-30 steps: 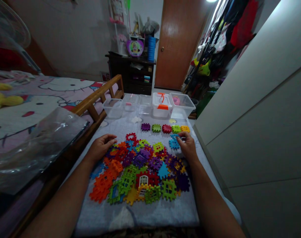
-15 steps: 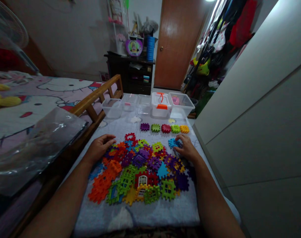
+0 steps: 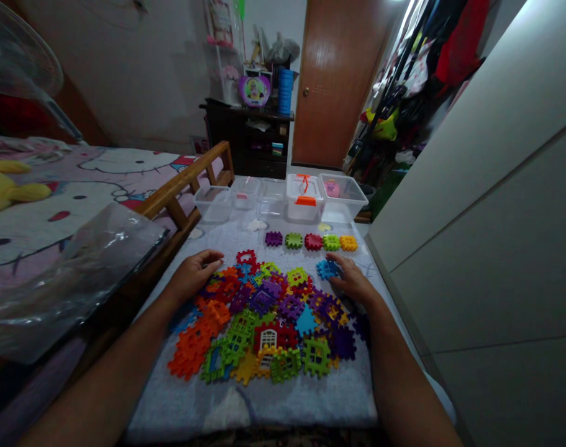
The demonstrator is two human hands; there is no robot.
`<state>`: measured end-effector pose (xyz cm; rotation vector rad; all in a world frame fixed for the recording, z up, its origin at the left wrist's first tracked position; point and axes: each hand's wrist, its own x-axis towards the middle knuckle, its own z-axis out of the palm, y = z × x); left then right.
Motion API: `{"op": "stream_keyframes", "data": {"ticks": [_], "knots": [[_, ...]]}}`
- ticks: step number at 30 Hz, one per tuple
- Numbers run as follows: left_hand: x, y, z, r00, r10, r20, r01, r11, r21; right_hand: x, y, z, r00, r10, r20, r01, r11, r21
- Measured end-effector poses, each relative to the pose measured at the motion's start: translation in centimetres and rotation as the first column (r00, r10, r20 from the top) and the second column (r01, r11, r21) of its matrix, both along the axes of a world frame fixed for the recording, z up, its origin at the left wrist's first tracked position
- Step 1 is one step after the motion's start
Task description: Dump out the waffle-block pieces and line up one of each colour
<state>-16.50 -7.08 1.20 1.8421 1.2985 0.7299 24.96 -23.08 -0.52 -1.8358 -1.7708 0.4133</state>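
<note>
- Blue block [image 3: 327, 269]: squarish, toothed edges.
- Right hand [image 3: 353, 279]: fingers around its edge; cannot tell if pinching.
- Left hand [image 3: 195, 272]: curved, thumb and fingers apart.

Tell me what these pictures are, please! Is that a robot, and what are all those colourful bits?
There's no robot, just a person with a bare left hand and right hand. One camera, worn on the person's head, took every picture, looking forward and down.

On the greyish cloth lies a big pile of colourful toy pieces with bumpy edges. Beyond it are five more in a row, then some plastic boxes.

The left hand is beside the pile, with nothing visible in it. The right hand's fingers are around one side of a blue piece; I can't tell how tightly.
</note>
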Motion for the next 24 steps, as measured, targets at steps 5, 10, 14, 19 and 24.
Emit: {"op": "stream_keyframes", "data": {"ticks": [5, 10, 14, 19, 24], "knots": [[0.3, -0.1, 1.1, 0.98, -0.104, -0.169, 0.11, 0.994, 0.023, -0.2, -0.1, -0.1, 1.0, -0.001, 0.023, 0.002, 1.0, -0.014], [1.0, -0.3, 2.6, 0.948, -0.118, -0.294, 0.165, 0.976, 0.141, 0.0, 0.1, -0.5, 0.997, -0.02, 0.075, 0.021, 1.0, -0.015], [2.4, -0.9, 4.0, 0.931, -0.158, -0.329, 0.247, 0.936, 0.25, -0.1, 0.5, -0.7, 0.989, -0.046, 0.14, 0.05, 0.999, -0.023], [6.4, -3.1, 5.3, 0.899, -0.323, -0.296, 0.409, 0.861, 0.303, -0.5, 0.9, -0.2, 0.994, -0.032, 0.107, 0.029, 0.999, 0.031], [12.0, -5.2, 5.9, 0.818, -0.473, -0.328, 0.573, 0.727, 0.379, -2.3, 1.0, 0.9, 0.999, 0.041, -0.01, -0.039, 0.987, 0.154]]}}
